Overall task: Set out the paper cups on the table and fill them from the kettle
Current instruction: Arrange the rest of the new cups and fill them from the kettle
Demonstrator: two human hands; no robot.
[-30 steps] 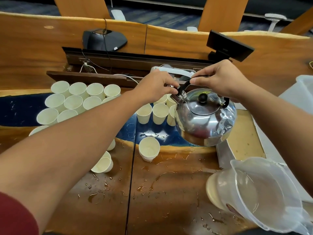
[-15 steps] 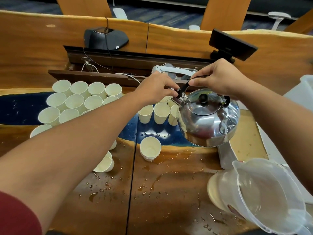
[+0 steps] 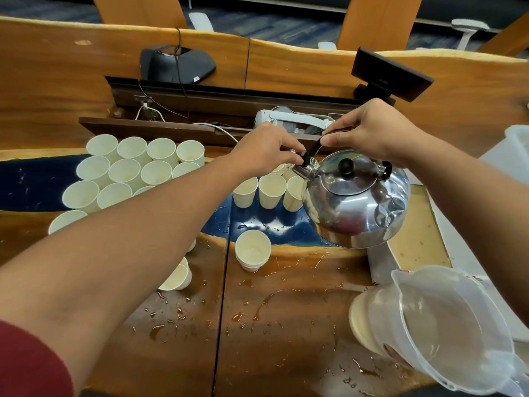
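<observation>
The right hand point(image 3: 369, 130) has its fingers clamped on the black handle of the kettle point(image 3: 356, 196), held tilted in the air above the row of paper cups point(image 3: 272, 190) on the wet worktop point(image 3: 286, 310). The left hand point(image 3: 266, 150) pinches the small black spout cap. Pouring well probably means holding that cap open, lining the spout over one cup and tipping slowly. Against the earlier frame, the kettle and both hands sit almost unchanged, shifted only slightly

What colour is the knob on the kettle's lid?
Black, on the shiny steel kettle; its lid knob shows in the head view.
</observation>
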